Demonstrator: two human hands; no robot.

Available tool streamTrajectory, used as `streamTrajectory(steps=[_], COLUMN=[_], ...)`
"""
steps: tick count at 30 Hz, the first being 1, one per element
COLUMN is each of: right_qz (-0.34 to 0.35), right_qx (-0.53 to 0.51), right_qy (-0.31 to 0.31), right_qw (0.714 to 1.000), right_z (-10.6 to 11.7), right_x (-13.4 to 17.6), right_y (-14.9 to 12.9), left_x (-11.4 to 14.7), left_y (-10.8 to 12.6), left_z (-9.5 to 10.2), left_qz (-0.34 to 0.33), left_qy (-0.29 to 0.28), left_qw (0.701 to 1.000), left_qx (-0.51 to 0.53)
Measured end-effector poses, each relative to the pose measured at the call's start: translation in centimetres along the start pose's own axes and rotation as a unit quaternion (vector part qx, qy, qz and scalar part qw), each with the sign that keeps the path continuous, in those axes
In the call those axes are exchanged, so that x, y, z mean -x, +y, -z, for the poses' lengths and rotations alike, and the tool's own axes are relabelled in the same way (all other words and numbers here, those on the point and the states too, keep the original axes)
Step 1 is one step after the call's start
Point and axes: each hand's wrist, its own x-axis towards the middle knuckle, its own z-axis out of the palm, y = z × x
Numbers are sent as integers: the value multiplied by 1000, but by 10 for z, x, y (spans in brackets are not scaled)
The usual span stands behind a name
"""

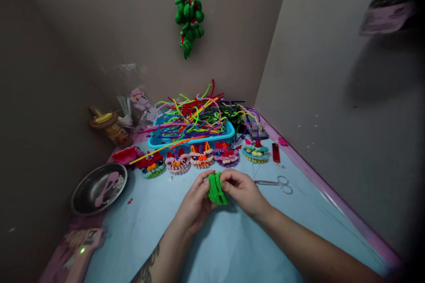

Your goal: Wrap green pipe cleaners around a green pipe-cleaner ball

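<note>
A bright green fuzzy piece of bent pipe cleaners (pixel 217 190) is held between my two hands above the blue table cover. My left hand (pixel 198 199) grips its left side, thumb in front and fingers behind. On the upper right edge, my right hand (pixel 242 189) pinches the piece between thumb and fingertips. Just beyond my hands stands a row of several colourful fuzzy animal-like faces, among them an orange and cream one (pixel 201 155) and a purple and pink one (pixel 226 154). Scissors (pixel 275 183) lie to the right of my right hand.
A blue basket (pixel 191 141) heaped with loose pipe cleaners (pixel 195 115) stands at the back. To the left are a metal bowl (pixel 79 192) with a pink tool and a pink device (pixel 84 252) with a green light. Green ornaments (pixel 189 17) hang on the back wall.
</note>
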Motion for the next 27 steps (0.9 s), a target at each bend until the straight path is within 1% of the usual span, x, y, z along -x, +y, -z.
streamTrajectory(steps=[2, 4, 6, 8, 10, 13, 15, 17, 18, 22, 27], right_qz=[72, 129, 165, 168, 141, 55, -19, -79, -98, -134, -155], right_qx=[96, 169, 208, 216, 203, 153, 87, 7, -30, -135, -194], right_qy=[-11, -24, -34, -33, -31, -28, -20, -12, -11, -3, 25], right_qw=[993, 977, 963, 961, 968, 986, 996, 997, 995, 982, 968], right_z=[2, 3, 3, 3, 2, 1, -1, -3, -3, -6, -9], right_x=[0, 1, 2, 4, 5, 5, 4, 2, 1, -2, -1], right_y=[-5, -9, -13, -14, -13, -9, -5, -2, -1, 0, -1], left_x=[0, 0, 0, 0, -1, -1, -2, -3, -3, -4, -4], left_y=[-1, -2, -2, -2, -2, -3, -4, -5, -6, -6, -6], left_z=[0, 1, 2, 2, 2, 2, 2, 3, 4, 5, 5], left_qz=[-3, -4, -6, -12, -25, -50, -65, -77, -82, -84, -97], left_qy=[-4, -15, -22, -20, -11, 8, 23, 38, 42, 47, 51], left_qw=[1000, 1000, 1000, 1000, 999, 998, 996, 994, 993, 989, 987], left_qx=[5, 6, 3, -4, -16, -36, -48, -65, -76, -109, -118])
